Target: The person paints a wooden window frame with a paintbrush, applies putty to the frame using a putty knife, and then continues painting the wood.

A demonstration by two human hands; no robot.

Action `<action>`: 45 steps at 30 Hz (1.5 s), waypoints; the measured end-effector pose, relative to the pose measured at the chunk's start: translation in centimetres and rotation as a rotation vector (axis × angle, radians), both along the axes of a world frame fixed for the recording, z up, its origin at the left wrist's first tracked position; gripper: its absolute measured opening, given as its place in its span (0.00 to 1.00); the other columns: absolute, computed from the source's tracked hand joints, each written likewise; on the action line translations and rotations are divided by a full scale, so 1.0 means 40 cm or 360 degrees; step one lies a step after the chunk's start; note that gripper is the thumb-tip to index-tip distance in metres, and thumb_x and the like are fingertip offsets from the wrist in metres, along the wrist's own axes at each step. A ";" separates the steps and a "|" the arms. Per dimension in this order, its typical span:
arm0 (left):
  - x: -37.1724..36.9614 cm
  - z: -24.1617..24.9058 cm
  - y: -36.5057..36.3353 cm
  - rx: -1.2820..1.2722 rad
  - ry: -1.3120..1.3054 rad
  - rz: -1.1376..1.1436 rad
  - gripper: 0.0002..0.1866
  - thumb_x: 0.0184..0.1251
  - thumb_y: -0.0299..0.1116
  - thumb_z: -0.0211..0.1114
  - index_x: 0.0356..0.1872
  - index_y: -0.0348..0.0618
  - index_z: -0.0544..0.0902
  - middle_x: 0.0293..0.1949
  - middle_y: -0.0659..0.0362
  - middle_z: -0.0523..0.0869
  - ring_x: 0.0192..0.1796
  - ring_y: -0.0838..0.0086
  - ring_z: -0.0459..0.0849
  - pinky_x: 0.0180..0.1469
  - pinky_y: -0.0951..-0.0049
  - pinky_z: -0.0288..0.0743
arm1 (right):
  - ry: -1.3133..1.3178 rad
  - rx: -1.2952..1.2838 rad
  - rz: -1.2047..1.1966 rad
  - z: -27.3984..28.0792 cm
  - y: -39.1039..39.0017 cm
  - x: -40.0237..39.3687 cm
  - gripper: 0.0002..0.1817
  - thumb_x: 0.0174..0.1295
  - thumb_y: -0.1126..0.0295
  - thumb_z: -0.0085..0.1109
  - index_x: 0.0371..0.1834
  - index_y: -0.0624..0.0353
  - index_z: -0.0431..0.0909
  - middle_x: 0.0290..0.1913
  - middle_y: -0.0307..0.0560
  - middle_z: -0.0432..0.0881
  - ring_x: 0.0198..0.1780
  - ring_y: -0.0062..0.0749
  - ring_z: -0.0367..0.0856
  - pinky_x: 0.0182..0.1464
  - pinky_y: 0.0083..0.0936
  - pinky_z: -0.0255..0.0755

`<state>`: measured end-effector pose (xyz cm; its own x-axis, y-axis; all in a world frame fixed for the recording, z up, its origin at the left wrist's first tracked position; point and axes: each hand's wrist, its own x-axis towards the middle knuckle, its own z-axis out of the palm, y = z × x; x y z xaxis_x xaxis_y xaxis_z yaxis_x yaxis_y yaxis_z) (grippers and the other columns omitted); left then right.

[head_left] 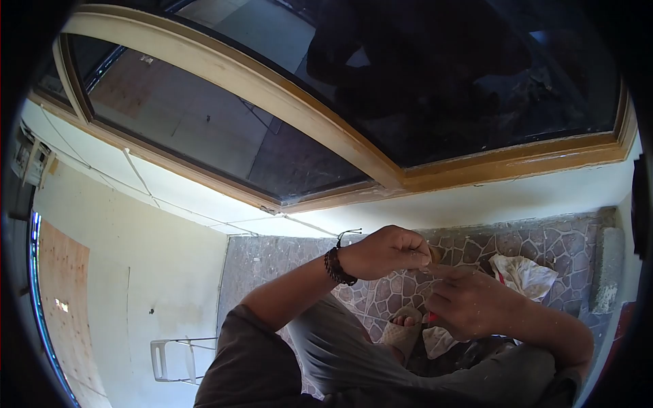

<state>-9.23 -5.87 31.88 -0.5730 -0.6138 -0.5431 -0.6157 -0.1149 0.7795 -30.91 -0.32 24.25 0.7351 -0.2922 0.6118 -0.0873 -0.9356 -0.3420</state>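
My left hand, with a dark braided bracelet at its wrist, is closed in a pinch. Its fingertips meet those of my right hand, whose fingers are curled in. Whatever lies between the fingertips is too small to make out. A bit of something red shows at the lower edge of my right hand; its kind is hidden. Just behind the left fingertips is a small tan shape, partly covered. Both hands are in front of a window with a wooden frame and dark glass.
Below is a stone-patterned floor with my sandalled foot on it. A crumpled whitish cloth or bag lies at right, near a concrete ledge. A folding chair stands by the pale wall at left.
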 end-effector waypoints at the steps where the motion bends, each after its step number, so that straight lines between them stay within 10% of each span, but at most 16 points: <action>1: 0.005 -0.004 -0.002 0.0010 -0.0010 0.0011 0.10 0.73 0.34 0.61 0.42 0.36 0.82 0.33 0.64 0.83 0.37 0.84 0.79 0.43 0.79 0.74 | -0.0050 -0.0034 0.0005 -0.003 -0.003 0.001 0.08 0.46 0.70 0.62 0.25 0.60 0.74 0.24 0.44 0.75 0.33 0.34 0.81 0.69 0.36 0.66; 22: -0.025 -0.007 -0.002 0.0076 -0.0156 0.0010 0.07 0.70 0.30 0.62 0.40 0.37 0.83 0.29 0.65 0.84 0.33 0.86 0.79 0.38 0.81 0.73 | -0.0214 0.0314 0.0176 -0.067 -0.020 -0.009 0.09 0.46 0.71 0.67 0.25 0.60 0.74 0.24 0.46 0.75 0.36 0.40 0.82 0.65 0.38 0.71; 33: -0.034 0.042 0.021 -0.1063 0.0232 0.0113 0.11 0.67 0.28 0.64 0.48 0.39 0.84 0.40 0.58 0.87 0.47 0.76 0.82 0.49 0.73 0.73 | -0.0395 0.0020 -0.0105 0.013 -0.015 -0.029 0.08 0.46 0.67 0.62 0.23 0.58 0.74 0.22 0.41 0.70 0.34 0.33 0.81 0.73 0.40 0.61; 35: -0.048 0.074 -0.006 -0.1383 0.0242 -0.0443 0.12 0.66 0.28 0.64 0.50 0.39 0.84 0.41 0.55 0.86 0.48 0.69 0.82 0.50 0.69 0.72 | -0.0393 -0.0269 -0.0215 0.015 -0.012 -0.019 0.08 0.47 0.67 0.59 0.23 0.59 0.74 0.21 0.40 0.70 0.34 0.33 0.81 0.73 0.39 0.61; 45: -0.017 0.084 0.015 -0.1765 0.0102 -0.0454 0.13 0.48 0.39 0.78 0.33 0.46 0.87 0.30 0.63 0.86 0.40 0.70 0.82 0.46 0.68 0.68 | -0.0126 -0.0361 -0.0266 0.040 0.010 0.008 0.10 0.43 0.73 0.63 0.30 0.64 0.80 0.29 0.43 0.80 0.35 0.32 0.85 0.70 0.41 0.67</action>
